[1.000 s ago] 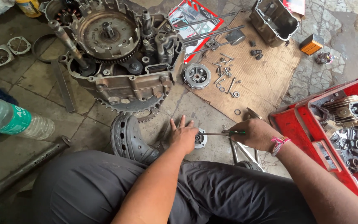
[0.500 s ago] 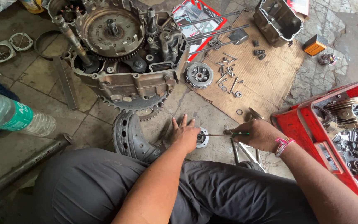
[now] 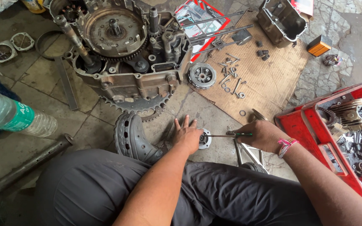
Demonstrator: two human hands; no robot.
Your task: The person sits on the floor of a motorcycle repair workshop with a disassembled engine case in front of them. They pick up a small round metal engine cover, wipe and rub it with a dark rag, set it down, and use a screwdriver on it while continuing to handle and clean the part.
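My left hand (image 3: 186,135) presses down on a small round metal part (image 3: 204,138) that lies on the stone floor in front of my knees. My right hand (image 3: 259,134) grips a screwdriver (image 3: 225,135) with a dark green handle; its shaft lies level and its tip meets the middle of the round part. A pink thread band circles my right wrist. Just left of my left hand stands a ribbed grey clutch drum (image 3: 130,138).
An opened engine case (image 3: 124,50) with sprocket sits ahead. Cardboard (image 3: 269,79) carries a clutch plate (image 3: 201,75), bolts and washers. A red tray (image 3: 348,125) of engine parts is at the right, a plastic bottle (image 3: 15,117) and a metal pipe (image 3: 21,167) at the left.
Both hands stay on the round part and the screwdriver; only the camera has shifted slightly.
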